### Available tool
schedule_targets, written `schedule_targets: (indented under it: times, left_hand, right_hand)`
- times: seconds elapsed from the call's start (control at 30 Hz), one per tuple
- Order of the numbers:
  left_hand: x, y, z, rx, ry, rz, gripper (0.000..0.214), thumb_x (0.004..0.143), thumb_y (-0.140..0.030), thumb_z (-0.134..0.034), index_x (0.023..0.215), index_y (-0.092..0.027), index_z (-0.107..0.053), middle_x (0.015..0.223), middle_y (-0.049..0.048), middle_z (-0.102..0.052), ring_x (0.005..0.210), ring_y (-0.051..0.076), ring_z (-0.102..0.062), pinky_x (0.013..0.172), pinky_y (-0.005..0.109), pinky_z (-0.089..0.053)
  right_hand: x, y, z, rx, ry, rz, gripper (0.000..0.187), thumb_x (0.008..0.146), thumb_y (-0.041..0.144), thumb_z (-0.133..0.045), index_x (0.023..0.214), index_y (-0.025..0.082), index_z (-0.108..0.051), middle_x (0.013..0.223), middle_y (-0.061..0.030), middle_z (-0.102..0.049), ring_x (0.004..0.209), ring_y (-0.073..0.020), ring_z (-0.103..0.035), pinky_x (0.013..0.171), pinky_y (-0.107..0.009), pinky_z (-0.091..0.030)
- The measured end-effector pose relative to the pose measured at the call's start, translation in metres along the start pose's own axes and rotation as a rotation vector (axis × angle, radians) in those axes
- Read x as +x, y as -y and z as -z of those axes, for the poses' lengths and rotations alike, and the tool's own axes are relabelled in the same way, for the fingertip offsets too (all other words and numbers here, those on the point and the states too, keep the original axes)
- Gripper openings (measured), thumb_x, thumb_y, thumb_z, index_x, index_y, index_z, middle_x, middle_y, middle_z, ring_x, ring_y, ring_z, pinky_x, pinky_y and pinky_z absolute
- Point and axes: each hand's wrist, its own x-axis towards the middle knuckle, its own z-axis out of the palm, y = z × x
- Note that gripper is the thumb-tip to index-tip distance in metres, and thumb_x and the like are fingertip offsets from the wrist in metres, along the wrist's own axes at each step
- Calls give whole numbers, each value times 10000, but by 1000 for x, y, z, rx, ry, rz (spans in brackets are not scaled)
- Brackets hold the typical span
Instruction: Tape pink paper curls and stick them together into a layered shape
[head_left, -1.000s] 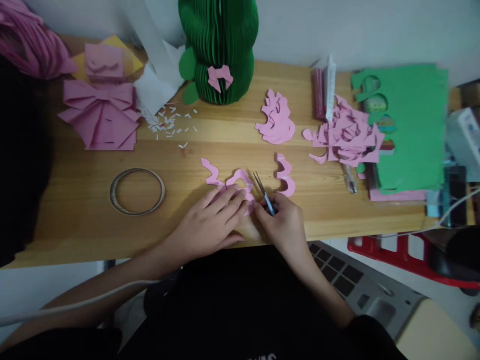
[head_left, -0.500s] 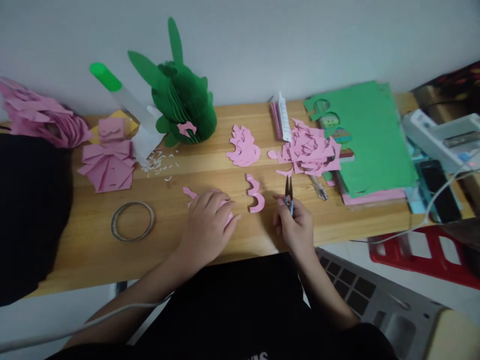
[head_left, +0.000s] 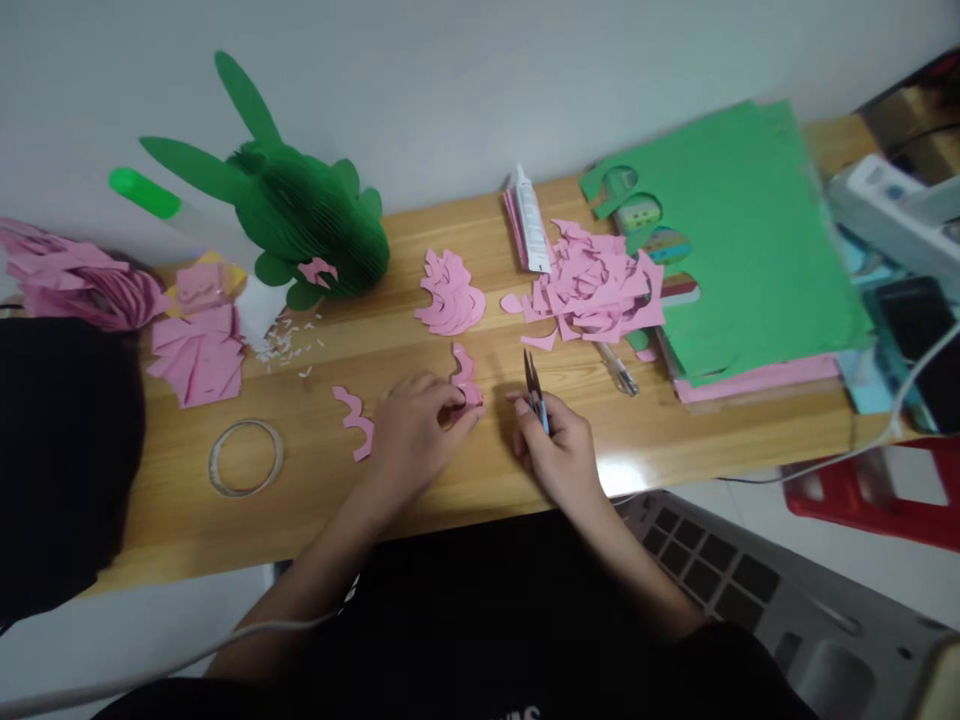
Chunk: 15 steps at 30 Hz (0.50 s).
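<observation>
Left hand (head_left: 421,425) pinches the lower end of a pink scalloped strip (head_left: 466,364), near the front edge of the counter (head_left: 480,475). Right hand (head_left: 559,440) grips blue-handled tweezers (head_left: 535,387), tips toward the back edge. Second pink strip (head_left: 366,432) just beside left hand, contact unclear. Outward: tape ring (head_left: 278,455) toward front-left corner; green paper figure (head_left: 315,220) at back edge.

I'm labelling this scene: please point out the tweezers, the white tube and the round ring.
Tweezers (head_left: 538,397), head view: on the blue shaft.
White tube (head_left: 532,228), head view: middle of its body.
Round ring (head_left: 278,458), head view: right side of its band.
</observation>
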Motion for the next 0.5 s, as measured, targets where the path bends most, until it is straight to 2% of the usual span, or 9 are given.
schedule_targets:
  times: [0.27, 0.37, 0.5]
  left_hand:
    - [-9, 15, 6, -277, -27, 23, 103, 818, -287, -700, 781, -191, -710, 829, 42, -725, 788, 184, -653, 717, 317, -488]
    - [-11, 17, 8, -499, -12, 60, 142, 799, -341, -710, 755, -206, -712, 809, 36, -719, 784, 193, -649, 741, 344, -499]
    - [-15, 20, 11, -672, -24, 83, 178, 785, -394, -712, 731, -224, -711, 815, 38, -721, 849, 216, -649, 828, 404, -493]
  right_hand:
    - [0, 2, -3, -8, 28, 8, 259, 906, 392, -532, 896, 171, -666, 491, 62, -490, 421, -97, -440, 448, -227, -349]
    - [1, 8, -4, 5, 41, -13, 270, 892, 416, -542, 858, 175, -656, 483, 65, -486, 418, -93, -418, 444, -227, -334]
    - [1, 22, -7, 25, -30, -28, 278, 804, 447, -632, 710, 193, -571, 498, 80, -423, 433, -79, -362, 435, -221, -311]
